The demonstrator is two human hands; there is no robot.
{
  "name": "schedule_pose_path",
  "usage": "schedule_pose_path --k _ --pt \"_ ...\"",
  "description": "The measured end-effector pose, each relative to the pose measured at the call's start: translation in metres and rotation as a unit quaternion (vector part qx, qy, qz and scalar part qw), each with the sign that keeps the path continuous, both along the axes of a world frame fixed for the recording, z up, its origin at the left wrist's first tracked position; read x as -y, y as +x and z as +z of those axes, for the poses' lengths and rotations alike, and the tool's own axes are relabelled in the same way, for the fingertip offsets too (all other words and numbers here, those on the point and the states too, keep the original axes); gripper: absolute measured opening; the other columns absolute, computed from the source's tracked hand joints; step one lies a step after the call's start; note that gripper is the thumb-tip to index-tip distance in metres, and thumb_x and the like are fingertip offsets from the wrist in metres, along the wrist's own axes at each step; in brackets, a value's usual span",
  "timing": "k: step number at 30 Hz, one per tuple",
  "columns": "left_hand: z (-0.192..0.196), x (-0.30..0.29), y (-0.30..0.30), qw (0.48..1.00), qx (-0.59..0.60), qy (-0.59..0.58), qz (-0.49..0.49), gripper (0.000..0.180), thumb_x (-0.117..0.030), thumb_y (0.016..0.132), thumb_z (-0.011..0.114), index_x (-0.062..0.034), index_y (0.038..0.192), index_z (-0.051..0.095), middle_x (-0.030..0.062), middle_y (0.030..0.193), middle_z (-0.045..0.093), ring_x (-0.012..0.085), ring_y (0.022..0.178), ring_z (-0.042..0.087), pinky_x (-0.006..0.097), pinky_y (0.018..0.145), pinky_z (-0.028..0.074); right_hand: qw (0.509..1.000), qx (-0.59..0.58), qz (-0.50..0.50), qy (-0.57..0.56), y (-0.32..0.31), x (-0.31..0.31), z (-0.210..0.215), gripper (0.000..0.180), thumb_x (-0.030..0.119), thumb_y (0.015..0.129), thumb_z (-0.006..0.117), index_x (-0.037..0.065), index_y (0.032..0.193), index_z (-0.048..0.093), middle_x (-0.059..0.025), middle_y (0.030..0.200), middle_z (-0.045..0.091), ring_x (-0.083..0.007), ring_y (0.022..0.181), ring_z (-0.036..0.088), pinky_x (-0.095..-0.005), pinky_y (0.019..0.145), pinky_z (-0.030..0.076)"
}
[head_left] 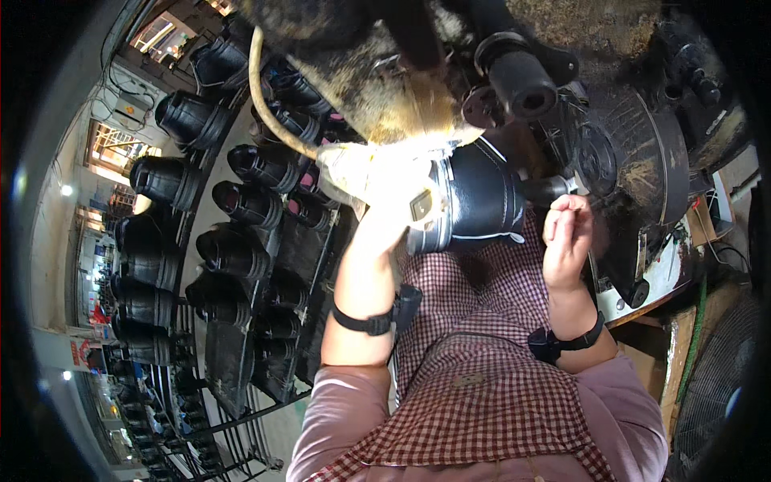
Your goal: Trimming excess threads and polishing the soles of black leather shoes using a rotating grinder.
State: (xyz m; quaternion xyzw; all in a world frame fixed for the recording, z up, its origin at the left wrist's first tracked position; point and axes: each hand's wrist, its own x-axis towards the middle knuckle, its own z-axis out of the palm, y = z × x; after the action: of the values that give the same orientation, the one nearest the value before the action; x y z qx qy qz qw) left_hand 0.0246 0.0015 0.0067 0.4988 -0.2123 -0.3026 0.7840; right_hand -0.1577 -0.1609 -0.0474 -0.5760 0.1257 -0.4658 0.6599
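A black leather shoe (484, 191) with pale stitching and a thick dark sole sits under the machine head (418, 96), in strong light. My left hand (396, 183) is closed on the sole side of the shoe; glare washes out most of its fingers. On the other side, my right hand (567, 238) is raised with its fingers curled together, just below a dark rod (546, 189) that runs from the shoe toward a black handwheel (596, 157). Whatever its fingertips may pinch is too small to make out.
To the left stands a rack (269, 337) with rows of black shoes (233, 249). A pale hose (257, 88) curves down beside the machine. At the right are a white work surface (671, 269) and a round fan guard (719, 386). A checked apron (490, 394) covers my lap.
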Motion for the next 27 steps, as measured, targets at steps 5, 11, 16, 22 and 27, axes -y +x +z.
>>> schedule_pose_path --k 5,11,16,22,27 --pt "-0.02 0.002 -0.019 0.917 0.362 0.05 0.16 0.058 -0.016 0.084 0.064 0.0039 0.133 0.042 0.0131 0.124 0.054 0.0202 0.11 0.056 0.034 0.096 0.045 0.986 0.001 0.023 -0.166 0.001 -0.034 0.03 0.052 0.053 0.099 0.028 0.003 0.102 0.04 -0.0016 0.08 0.042 -0.0042 0.058 0.035 -0.0175 0.05 0.028" --pt "-0.041 -0.055 -0.055 0.948 0.084 -0.092 0.294 0.078 -0.021 0.079 0.049 0.0024 0.148 0.021 0.0209 0.146 0.034 0.0313 0.128 0.043 0.041 0.107 0.035 0.976 -0.156 0.101 -0.115 -0.011 -0.041 0.053 0.011 0.008 0.087 0.062 0.0 0.091 0.056 -0.0062 0.087 0.054 -0.0109 0.073 0.052 -0.0246 0.066 0.043" --pt "-0.058 -0.071 -0.064 0.822 0.396 0.138 0.385 0.081 -0.02 0.076 0.06 -0.001 0.147 0.027 0.0257 0.152 0.02 0.0393 0.141 0.022 0.047 0.114 0.018 0.953 -0.154 0.107 -0.24 0.035 -0.077 0.044 0.017 0.008 0.075 0.073 0.001 0.08 0.059 -0.0089 0.073 0.055 -0.0205 0.065 0.056 -0.03 0.061 0.047" --pt "-0.055 -0.08 -0.061 0.792 0.453 0.135 0.387 0.083 -0.012 0.07 0.059 -0.0006 0.147 0.028 0.0283 0.152 0.019 0.0428 0.139 0.023 0.048 0.112 0.021 0.966 -0.092 0.091 -0.225 0.051 -0.092 0.046 0.016 0.005 0.071 0.077 0.001 0.072 0.061 -0.0079 0.069 0.058 -0.0183 0.061 0.059 -0.0285 0.057 0.047" --pt "-0.056 -0.108 -0.054 0.909 -0.202 -0.354 0.088 0.079 -0.028 0.079 0.057 -0.0062 0.148 0.026 0.0182 0.146 0.036 0.0356 0.132 0.039 0.048 0.111 0.032 0.942 -0.068 0.075 -0.321 0.037 -0.079 0.073 0.018 0.002 0.072 0.075 0.001 0.087 0.066 -0.0088 0.086 0.066 -0.0209 0.079 0.066 -0.0314 0.069 0.054"
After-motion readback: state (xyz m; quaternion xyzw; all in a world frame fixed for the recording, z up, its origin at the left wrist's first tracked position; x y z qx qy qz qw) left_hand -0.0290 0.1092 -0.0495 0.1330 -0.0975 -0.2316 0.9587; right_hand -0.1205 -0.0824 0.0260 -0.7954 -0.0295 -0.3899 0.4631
